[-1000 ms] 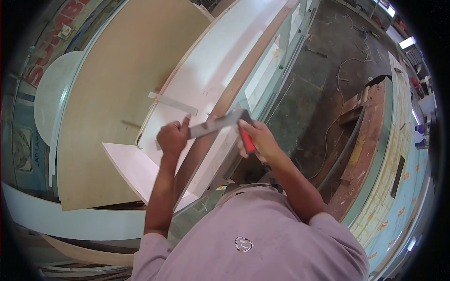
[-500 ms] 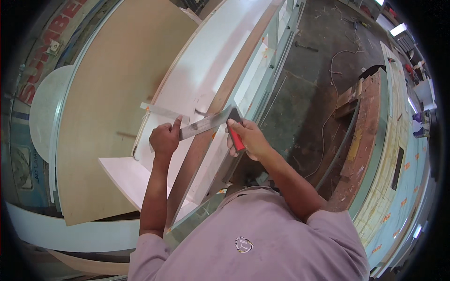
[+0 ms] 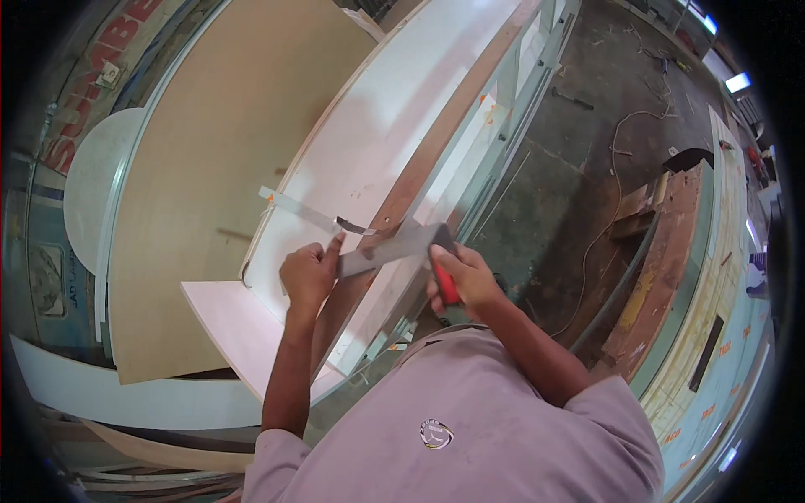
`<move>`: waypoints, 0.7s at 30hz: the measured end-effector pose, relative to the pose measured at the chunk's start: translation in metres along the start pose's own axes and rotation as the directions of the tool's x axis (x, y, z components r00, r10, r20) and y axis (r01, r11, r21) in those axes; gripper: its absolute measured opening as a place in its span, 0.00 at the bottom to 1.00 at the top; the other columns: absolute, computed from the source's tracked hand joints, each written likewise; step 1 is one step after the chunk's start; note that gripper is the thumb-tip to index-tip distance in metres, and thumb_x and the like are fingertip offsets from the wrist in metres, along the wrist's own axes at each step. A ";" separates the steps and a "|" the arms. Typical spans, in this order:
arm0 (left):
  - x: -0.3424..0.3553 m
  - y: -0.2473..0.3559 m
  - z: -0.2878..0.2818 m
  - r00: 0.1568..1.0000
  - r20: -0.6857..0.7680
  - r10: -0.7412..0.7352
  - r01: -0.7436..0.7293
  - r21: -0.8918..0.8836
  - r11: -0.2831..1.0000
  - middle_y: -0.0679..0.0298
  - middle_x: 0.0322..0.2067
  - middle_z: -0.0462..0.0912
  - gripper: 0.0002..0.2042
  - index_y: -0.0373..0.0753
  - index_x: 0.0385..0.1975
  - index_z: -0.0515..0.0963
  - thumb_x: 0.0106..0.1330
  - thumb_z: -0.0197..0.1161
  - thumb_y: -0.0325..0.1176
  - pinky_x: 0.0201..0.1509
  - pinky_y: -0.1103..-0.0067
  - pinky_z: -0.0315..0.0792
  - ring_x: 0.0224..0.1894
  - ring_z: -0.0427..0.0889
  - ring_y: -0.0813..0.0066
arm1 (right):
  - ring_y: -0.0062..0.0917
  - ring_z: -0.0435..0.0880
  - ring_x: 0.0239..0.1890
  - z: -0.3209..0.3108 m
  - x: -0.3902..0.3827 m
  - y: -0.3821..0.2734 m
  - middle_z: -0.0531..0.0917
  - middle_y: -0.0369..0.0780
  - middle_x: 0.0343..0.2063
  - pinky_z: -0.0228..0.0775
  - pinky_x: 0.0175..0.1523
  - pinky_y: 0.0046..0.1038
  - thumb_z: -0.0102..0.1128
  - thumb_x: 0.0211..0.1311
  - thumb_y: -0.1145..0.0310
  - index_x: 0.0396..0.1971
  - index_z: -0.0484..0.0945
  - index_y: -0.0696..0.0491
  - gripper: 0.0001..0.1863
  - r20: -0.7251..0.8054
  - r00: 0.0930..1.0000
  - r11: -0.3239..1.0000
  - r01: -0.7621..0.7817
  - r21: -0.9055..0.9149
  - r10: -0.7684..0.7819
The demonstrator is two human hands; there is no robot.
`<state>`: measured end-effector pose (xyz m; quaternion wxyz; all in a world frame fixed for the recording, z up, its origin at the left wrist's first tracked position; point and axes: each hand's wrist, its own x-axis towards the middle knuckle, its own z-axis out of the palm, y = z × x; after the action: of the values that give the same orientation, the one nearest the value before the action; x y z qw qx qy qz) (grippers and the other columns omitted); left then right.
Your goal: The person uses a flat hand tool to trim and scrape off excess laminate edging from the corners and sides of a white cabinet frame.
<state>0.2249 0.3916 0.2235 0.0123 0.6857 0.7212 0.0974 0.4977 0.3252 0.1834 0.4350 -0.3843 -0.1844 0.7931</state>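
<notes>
My right hand (image 3: 465, 277) is closed round the red and black handle of what looks like a hand saw (image 3: 381, 254), its metal blade slightly smeared by motion. The blade points left across a brown wooden rail (image 3: 407, 180) and ends at my left hand (image 3: 307, 272). My left fingers are closed at the blade's far end, with the thumb raised. Just beyond that thumb lies a thin pale strip (image 3: 293, 206) across the white panel (image 3: 352, 151). A short dark curled piece (image 3: 352, 225) sits beside the strip's end.
A large tan board (image 3: 193, 210) stands to the left. A pinkish-white panel (image 3: 231, 314) juts out near my left forearm. On the floor at right are a hammer (image 3: 573, 98) and a cable (image 3: 616, 168). Planks (image 3: 658, 277) are stacked at far right.
The view has shifted, so the surroundings sit farther right. Both hands and the saw appear slightly lower and farther right. The dark curled piece shows more fully. Both grips look unchanged.
</notes>
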 end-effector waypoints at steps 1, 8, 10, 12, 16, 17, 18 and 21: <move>-0.001 0.009 -0.001 0.999 0.036 -0.028 0.030 -0.043 0.999 0.54 0.09 0.72 0.35 0.38 0.09 0.75 0.65 0.59 0.66 0.24 0.61 0.67 0.15 0.74 0.55 | 0.26 0.79 0.15 -0.006 -0.006 -0.003 0.80 0.40 0.20 0.72 0.20 0.30 0.53 0.76 0.53 0.39 0.73 0.54 0.17 -0.038 0.998 0.999 -0.048 0.007 0.049; 0.030 0.003 0.008 0.996 0.024 -0.090 0.092 -0.050 0.995 0.52 0.11 0.74 0.34 0.36 0.10 0.75 0.65 0.61 0.64 0.26 0.60 0.68 0.16 0.75 0.52 | 0.27 0.79 0.14 0.002 0.027 -0.023 0.80 0.40 0.19 0.72 0.20 0.29 0.53 0.76 0.52 0.41 0.72 0.54 0.17 0.075 0.996 0.998 0.052 -0.038 -0.049; 0.022 0.020 0.011 0.997 0.008 -0.077 0.078 -0.115 0.990 0.51 0.11 0.74 0.35 0.36 0.09 0.74 0.65 0.62 0.64 0.26 0.60 0.68 0.16 0.74 0.52 | 0.26 0.80 0.15 -0.007 0.010 -0.032 0.79 0.40 0.19 0.73 0.20 0.29 0.51 0.77 0.53 0.41 0.71 0.54 0.18 -0.033 0.999 0.997 -0.029 -0.072 0.026; 0.020 0.041 0.012 1.000 0.012 -0.019 0.020 -0.057 0.998 0.52 0.10 0.73 0.35 0.37 0.08 0.74 0.65 0.61 0.64 0.25 0.61 0.67 0.15 0.74 0.52 | 0.26 0.80 0.15 -0.026 0.010 -0.041 0.79 0.40 0.20 0.72 0.20 0.29 0.50 0.77 0.53 0.41 0.71 0.54 0.17 -0.029 0.999 0.997 -0.025 -0.071 0.023; 0.049 0.030 0.012 0.997 -0.057 -0.046 0.045 -0.026 0.999 0.52 0.11 0.73 0.34 0.37 0.09 0.74 0.65 0.62 0.64 0.23 0.60 0.65 0.14 0.73 0.52 | 0.26 0.79 0.15 -0.018 0.038 -0.046 0.79 0.40 0.20 0.71 0.20 0.29 0.50 0.77 0.53 0.41 0.71 0.54 0.17 0.057 0.998 0.999 0.024 -0.024 -0.022; 0.052 0.028 0.010 0.998 -0.034 -0.053 0.051 -0.068 0.996 0.52 0.11 0.74 0.34 0.37 0.09 0.75 0.64 0.62 0.63 0.23 0.59 0.65 0.14 0.72 0.51 | 0.26 0.80 0.15 -0.015 0.042 -0.048 0.80 0.39 0.20 0.72 0.19 0.30 0.53 0.76 0.54 0.42 0.73 0.54 0.16 0.069 0.997 0.998 0.037 -0.048 -0.034; 0.050 0.030 0.012 0.998 -0.031 -0.051 0.049 -0.063 0.997 0.52 0.11 0.74 0.34 0.37 0.09 0.75 0.64 0.62 0.63 0.23 0.59 0.65 0.14 0.72 0.51 | 0.26 0.80 0.15 -0.018 0.040 -0.048 0.80 0.39 0.20 0.72 0.19 0.30 0.53 0.76 0.54 0.42 0.73 0.54 0.16 0.069 0.997 0.998 0.036 -0.042 -0.033; 0.037 0.042 0.015 0.999 -0.031 -0.032 0.031 -0.042 0.999 0.50 0.13 0.75 0.33 0.37 0.10 0.76 0.64 0.62 0.63 0.25 0.58 0.67 0.17 0.75 0.48 | 0.26 0.80 0.15 -0.031 0.028 -0.049 0.79 0.39 0.19 0.72 0.20 0.30 0.53 0.76 0.53 0.42 0.73 0.54 0.17 0.028 1.000 0.999 0.013 -0.034 -0.012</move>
<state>0.2667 0.4321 0.2198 0.0169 0.6722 0.7298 0.1231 0.5400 0.3741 0.1818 0.4307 -0.3796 -0.2065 0.7923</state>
